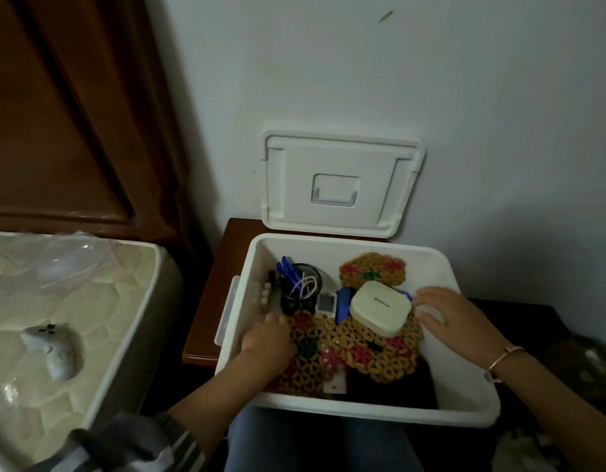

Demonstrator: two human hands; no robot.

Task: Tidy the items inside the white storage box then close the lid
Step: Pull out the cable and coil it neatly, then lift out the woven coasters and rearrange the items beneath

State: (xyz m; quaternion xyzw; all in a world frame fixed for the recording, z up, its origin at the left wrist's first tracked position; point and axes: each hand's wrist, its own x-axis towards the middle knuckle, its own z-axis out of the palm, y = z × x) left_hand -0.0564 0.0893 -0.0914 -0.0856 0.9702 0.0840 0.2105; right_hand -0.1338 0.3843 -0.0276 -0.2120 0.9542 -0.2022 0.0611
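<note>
Two hands are inside the white storage box [465, 400], which sits on a wooden side table [206, 321] by the bed. The left hand [267, 338] lies flat on a beaded mat [356, 352], fingers curled down. A black pen cup [300, 289] stands behind it. A small cream case [380, 308] rests on the mat. The right hand [448, 318] is spread beside the case. The lid [342, 182] leans open against the wall.

hands [267, 338] in white box [465, 407], lid [342, 182] open

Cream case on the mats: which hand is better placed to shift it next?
Probably right. The right hand sits beside the cream case, while the left hand is farther off, on the beaded mats.
</note>
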